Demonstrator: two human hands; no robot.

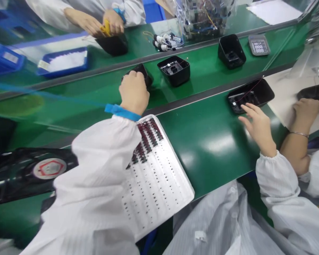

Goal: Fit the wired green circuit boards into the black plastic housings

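My left hand (134,92) reaches out over the green conveyor belt (90,92) and closes on a small black plastic housing (145,72); a blue wrist strap sits at its cuff. My right hand (256,124) lies open, fingers spread. Its fingertips are at the near edge of a flat black housing (252,94) with a thin red wire across it, on the green bench (215,141). Below my left sleeve lies a white tray (162,180) with rows of small dark parts.
Two more black housings (174,70) (231,50) and a grey display module (259,45) ride the belt. A co-worker's hand (307,110) with a bracelet rests at the right. Another person's hands (95,23) work across the belt beside a blue bin (63,61). A black bag (29,170) lies at left.
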